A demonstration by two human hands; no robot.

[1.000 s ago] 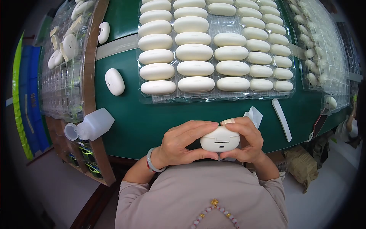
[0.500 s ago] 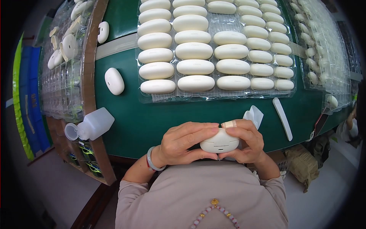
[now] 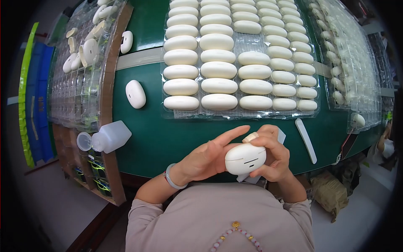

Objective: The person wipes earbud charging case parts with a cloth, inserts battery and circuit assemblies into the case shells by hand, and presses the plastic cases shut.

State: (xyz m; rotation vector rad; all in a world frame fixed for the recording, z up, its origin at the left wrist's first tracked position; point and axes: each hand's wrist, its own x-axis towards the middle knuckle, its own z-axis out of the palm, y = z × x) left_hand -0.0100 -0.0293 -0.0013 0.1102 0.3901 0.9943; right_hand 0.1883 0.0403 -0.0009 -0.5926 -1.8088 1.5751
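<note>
A white oval case (image 3: 245, 159) with a slot and a small port facing me is tilted in my right hand (image 3: 273, 153), pinched between thumb and fingers. Tape wraps one finger of that hand. My left hand (image 3: 205, 161) is spread beside the case, palm turned toward it, its fingers apart. Whether it touches the case's left side I cannot tell. A white cloth (image 3: 281, 136) shows behind my right hand, and some white material lies below the case. Beyond my hands, a clear tray (image 3: 252, 114) holds rows of similar white cases.
On the left are a single white case (image 3: 135, 94), a translucent bottle (image 3: 113, 136) with its lid open, and a tray of loose white parts (image 3: 90, 52). A white stick (image 3: 306, 140) lies at right, near another filled tray (image 3: 352, 75). A co-worker's arm (image 3: 384, 136) shows far right.
My left hand has come off its two-handed grip and opened. The case has tilted in my right hand. The view has shifted slightly, with the trays appearing lower.
</note>
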